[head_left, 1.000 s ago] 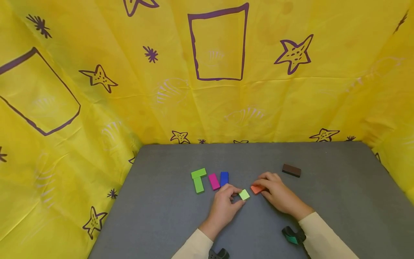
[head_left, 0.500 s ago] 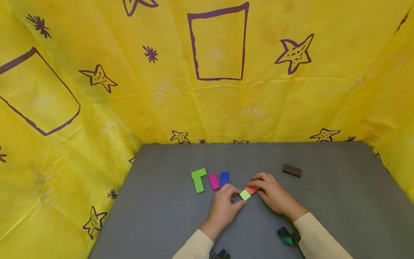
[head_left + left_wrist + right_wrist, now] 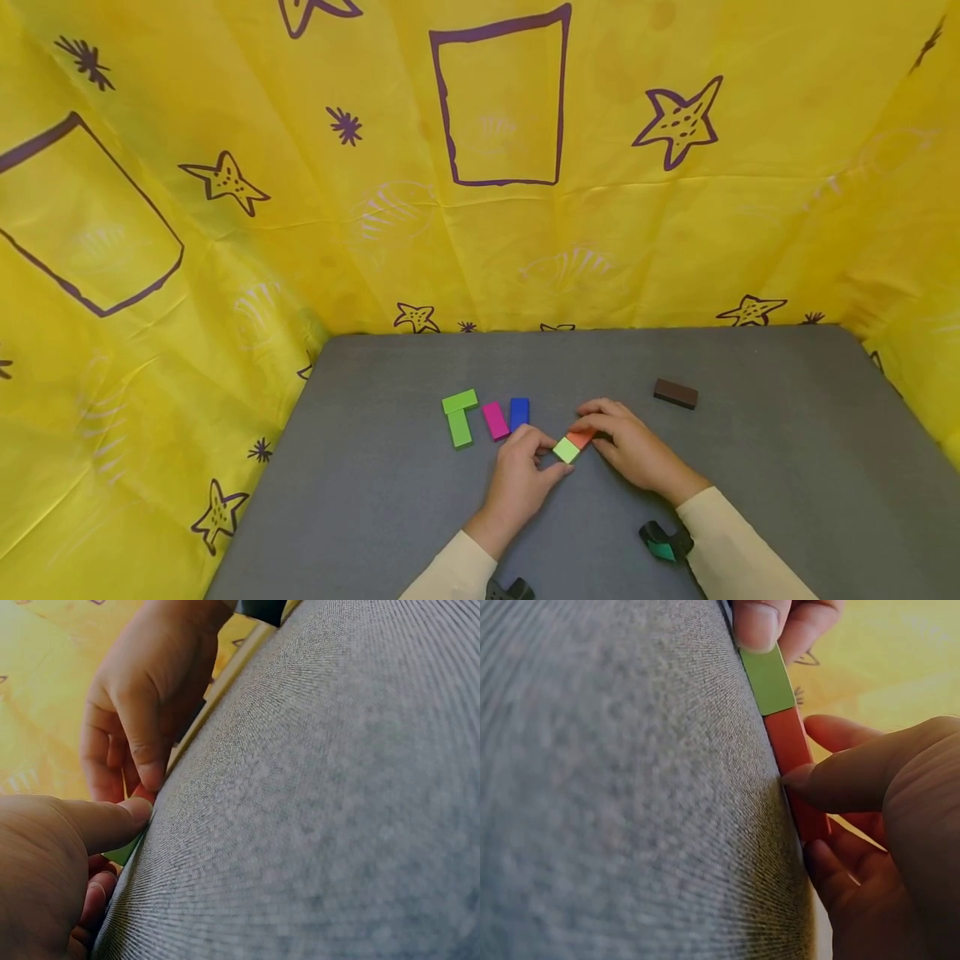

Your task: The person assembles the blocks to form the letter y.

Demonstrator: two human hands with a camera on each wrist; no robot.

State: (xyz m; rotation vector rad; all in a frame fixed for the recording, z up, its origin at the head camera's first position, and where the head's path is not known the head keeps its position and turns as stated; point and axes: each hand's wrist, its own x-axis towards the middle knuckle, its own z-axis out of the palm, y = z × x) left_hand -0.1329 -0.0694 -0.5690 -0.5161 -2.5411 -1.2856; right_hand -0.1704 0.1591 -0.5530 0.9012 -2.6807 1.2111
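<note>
My left hand (image 3: 519, 477) pinches a light green block (image 3: 566, 451) between thumb and fingers, low on the grey table. From the other side my right hand (image 3: 633, 446) pinches an orange-red block (image 3: 581, 438). The two blocks meet end to end in one line, which the right wrist view shows closely: the green block (image 3: 769, 681) is above, the red block (image 3: 789, 742) below it, with my right thumb on its face. In the left wrist view my left thumb hides most of the green block (image 3: 122, 853).
Left of my hands lie a magenta block (image 3: 495, 421), a blue block (image 3: 519, 413) just behind my left fingers, and two green blocks (image 3: 460, 417) set in a T shape. A dark brown block (image 3: 676, 393) lies at the back right. Yellow patterned cloth (image 3: 495, 250) stands behind the grey table (image 3: 360, 500).
My right hand has moved left with the orange-red block, closing the gap until it meets the green block's end. My left hand has stayed almost still.
</note>
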